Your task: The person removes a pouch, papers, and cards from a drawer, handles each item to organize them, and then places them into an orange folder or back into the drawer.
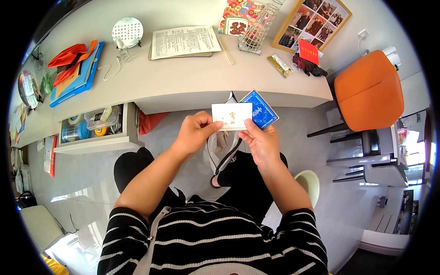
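Observation:
A small white card with gold print [232, 114] is held level in front of me. My left hand [196, 133] pinches its left edge between thumb and fingers. At the card's lower right corner rests the thumb of my right hand [262, 141], its fingers curled beneath. A blue square packet with a gold border [260, 109] sticks out behind the card at an angle, on the right hand's side; how it is gripped is hidden. Below the hands, between my knees, hangs a see-through bag with dark edging [220, 153], partly covered by the hands.
Ahead runs a long white desk [183, 82] with papers [185, 42], a wire rack [261, 30] and blue folders [78, 78]. An open drawer [98, 142] holding containers juts out at left. An orange chair [369, 89] stands right; a pale bin [308, 185] is beside my right leg.

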`<state>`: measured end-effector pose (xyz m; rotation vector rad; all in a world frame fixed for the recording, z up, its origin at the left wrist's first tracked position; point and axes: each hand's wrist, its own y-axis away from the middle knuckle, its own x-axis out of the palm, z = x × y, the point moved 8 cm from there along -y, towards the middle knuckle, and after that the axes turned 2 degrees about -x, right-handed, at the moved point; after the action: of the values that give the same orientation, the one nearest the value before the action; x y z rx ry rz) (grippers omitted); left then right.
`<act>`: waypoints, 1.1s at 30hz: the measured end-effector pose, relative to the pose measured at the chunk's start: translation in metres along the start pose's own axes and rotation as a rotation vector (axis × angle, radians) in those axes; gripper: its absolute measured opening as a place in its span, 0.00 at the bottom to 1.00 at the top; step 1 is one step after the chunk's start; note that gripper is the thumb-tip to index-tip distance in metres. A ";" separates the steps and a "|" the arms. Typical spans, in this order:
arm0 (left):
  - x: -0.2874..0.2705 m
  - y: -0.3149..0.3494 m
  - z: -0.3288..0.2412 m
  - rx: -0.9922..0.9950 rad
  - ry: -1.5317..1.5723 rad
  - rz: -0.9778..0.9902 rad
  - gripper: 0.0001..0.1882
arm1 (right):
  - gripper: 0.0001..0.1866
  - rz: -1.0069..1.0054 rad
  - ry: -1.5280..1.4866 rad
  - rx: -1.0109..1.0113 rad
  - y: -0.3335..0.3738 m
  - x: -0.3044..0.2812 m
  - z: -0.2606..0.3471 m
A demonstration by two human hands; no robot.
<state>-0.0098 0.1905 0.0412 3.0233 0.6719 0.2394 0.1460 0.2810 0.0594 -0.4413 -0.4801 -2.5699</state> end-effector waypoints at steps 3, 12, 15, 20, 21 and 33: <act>-0.006 0.007 0.001 -0.134 0.050 0.000 0.13 | 0.08 0.001 0.043 -0.050 0.009 0.011 0.005; -0.014 0.022 0.002 -0.383 0.164 0.000 0.27 | 0.12 0.216 0.654 -0.929 0.049 0.047 0.056; -0.002 0.026 -0.015 -0.312 0.624 0.057 0.24 | 0.12 0.405 1.145 -1.470 0.092 0.083 0.054; -0.001 0.025 -0.013 -0.281 0.531 0.165 0.15 | 0.10 0.385 1.380 -1.660 0.106 0.093 0.030; -0.001 0.025 -0.013 -0.288 0.530 0.159 0.15 | 0.10 0.362 1.394 -1.669 0.107 0.094 0.030; -0.004 0.017 0.005 -0.321 0.359 0.107 0.15 | 0.15 0.071 1.508 -1.637 0.073 0.066 0.045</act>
<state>-0.0054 0.1738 0.0365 2.7284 0.4338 0.8223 0.1383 0.2128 0.1435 0.9710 2.0137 -1.8037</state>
